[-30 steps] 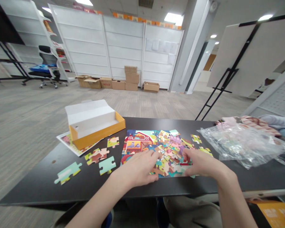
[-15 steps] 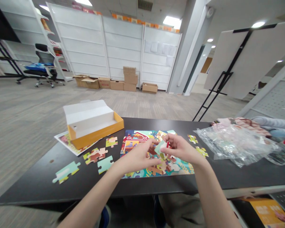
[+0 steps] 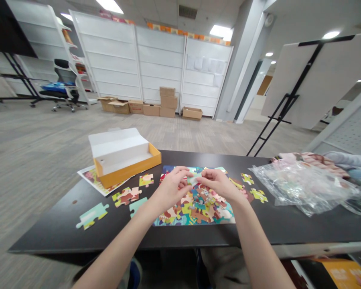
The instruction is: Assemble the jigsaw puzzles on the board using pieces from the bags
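Observation:
Between my two hands, above the colourful puzzle board [image 3: 180, 220], is a pale green puzzle piece [image 3: 194, 179]. My right hand [image 3: 218, 182] pinches its right side. My left hand [image 3: 173, 190] has its fingers curled at the piece's left edge. A heap of mixed loose pieces [image 3: 203, 206] covers much of the board below my hands. Left of the board lie a joined pink and brown group [image 3: 128, 196], a yellow-green piece [image 3: 146, 180] and a long pale green group [image 3: 93, 215]. Two yellow-green pieces [image 3: 258, 195] lie to the right.
An open yellow box [image 3: 128, 168] stands at the back left of the black table [image 3: 57, 233], partly over a printed sheet [image 3: 88, 176]. Crumpled clear plastic bags [image 3: 303, 186] and folded cloths [image 3: 325, 163] lie on the right.
Both hands have moved up and slightly left over the board, with the pale green piece between them. More of the loose heap now shows below them. The camera view has shifted slightly.

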{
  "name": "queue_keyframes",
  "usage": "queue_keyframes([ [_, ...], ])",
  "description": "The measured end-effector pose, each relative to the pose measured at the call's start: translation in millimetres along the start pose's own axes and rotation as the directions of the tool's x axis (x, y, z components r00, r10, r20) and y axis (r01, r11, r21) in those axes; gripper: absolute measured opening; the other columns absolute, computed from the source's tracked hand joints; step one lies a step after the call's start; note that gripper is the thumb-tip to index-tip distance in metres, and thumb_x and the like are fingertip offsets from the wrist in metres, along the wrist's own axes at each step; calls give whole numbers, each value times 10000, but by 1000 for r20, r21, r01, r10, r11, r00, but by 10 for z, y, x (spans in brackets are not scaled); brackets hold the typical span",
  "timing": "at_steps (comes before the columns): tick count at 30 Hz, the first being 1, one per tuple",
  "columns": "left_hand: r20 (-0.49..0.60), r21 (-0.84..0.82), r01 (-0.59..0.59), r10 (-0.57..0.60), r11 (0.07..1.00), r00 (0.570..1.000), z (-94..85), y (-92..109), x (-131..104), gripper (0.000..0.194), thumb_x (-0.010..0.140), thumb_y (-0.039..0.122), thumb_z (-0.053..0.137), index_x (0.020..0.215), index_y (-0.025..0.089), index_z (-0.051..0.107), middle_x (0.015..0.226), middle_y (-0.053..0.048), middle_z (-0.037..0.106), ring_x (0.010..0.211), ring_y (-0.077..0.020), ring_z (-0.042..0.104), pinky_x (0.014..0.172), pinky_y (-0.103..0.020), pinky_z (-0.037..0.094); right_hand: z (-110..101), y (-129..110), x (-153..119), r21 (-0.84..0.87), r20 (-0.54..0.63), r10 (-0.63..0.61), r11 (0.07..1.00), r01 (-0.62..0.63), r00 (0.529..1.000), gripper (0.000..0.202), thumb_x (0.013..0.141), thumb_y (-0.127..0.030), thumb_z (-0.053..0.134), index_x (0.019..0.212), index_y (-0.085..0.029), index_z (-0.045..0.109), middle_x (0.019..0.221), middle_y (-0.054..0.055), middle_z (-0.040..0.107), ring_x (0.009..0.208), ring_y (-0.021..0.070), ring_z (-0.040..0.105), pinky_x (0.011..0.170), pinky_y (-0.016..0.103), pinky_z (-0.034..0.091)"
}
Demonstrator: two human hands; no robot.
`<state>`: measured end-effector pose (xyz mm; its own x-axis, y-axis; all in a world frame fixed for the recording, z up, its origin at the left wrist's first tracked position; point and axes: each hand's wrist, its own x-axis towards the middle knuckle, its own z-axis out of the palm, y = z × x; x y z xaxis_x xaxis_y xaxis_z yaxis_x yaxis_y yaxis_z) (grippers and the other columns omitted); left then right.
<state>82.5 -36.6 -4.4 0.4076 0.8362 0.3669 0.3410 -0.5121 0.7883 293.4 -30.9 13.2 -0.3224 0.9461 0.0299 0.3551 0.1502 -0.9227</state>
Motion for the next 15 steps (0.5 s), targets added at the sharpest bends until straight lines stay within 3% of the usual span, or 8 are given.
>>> queue_keyframes([
  [4, 8, -193, 135, -136, 972, 991, -111, -138, 94, 212, 810, 300, 677, 972, 164, 666, 900, -58, 725, 803, -179, 706, 787, -333, 600, 31, 29, 41, -30, -29, -4, 1000, 3, 1000, 364, 818, -538, 673, 834, -178, 620, 752, 22, 660, 704, 159, 618, 658, 280, 463],
  [6, -55, -227, 170, -187, 959, 981, -247, -263, 165, 222, 807, 321, 666, 963, 163, 657, 895, -61, 736, 837, -196, 715, 821, -355, 599, 20, 65, 46, -58, -37, 18, 998, -20, 999, 346, 834, -498, 665, 963, -178, 637, 819, 36, 691, 782, 177, 656, 717, 293, 495],
  [11, -206, -64, 284, -291, 957, 934, -553, -632, 285, 218, 804, 302, 620, 977, 172, 646, 892, -60, 749, 816, -211, 716, 849, -398, 596, -11, 145, 46, -186, -27, 93, 978, -96, 995, 400, 864, -456, 663, 1158, -194, 593, 947, 67, 718, 864, 197, 687, 701, 292, 524],
  [15, -214, 94, 307, -282, 947, 935, -540, -788, 309, 169, 801, 238, 578, 934, 170, 657, 938, -72, 752, 869, -213, 718, 891, -379, 584, -4, 166, 72, -241, -31, 95, 965, -100, 995, 381, 882, -416, 664, 1180, -194, 582, 1026, 83, 715, 822, 177, 682, 668, 279, 521],
])
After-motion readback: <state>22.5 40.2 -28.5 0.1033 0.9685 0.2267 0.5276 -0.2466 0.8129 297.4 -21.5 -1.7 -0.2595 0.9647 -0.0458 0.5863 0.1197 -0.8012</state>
